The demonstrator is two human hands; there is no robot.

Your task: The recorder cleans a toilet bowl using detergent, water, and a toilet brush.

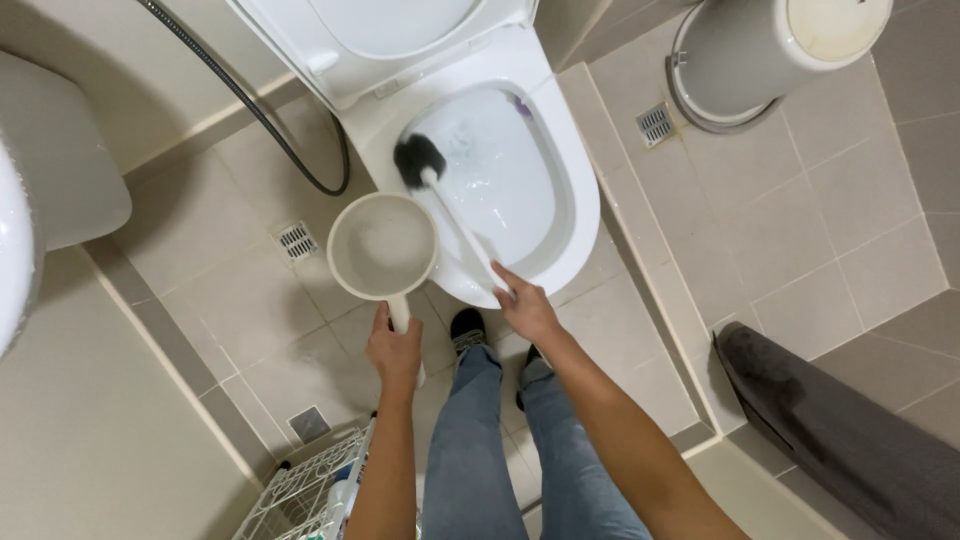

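Left hand point(394, 352) grips dipper point(383, 247); right hand point(527, 308) grips toilet brush point(420, 160).

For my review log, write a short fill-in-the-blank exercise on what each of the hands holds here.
1. The right hand holds a toilet brush whose bristle head is coloured ____.
2. The left hand grips a round dipper by its ____.
3. The brush head is at the rim of the ____.

Missing words: black; handle; toilet bowl
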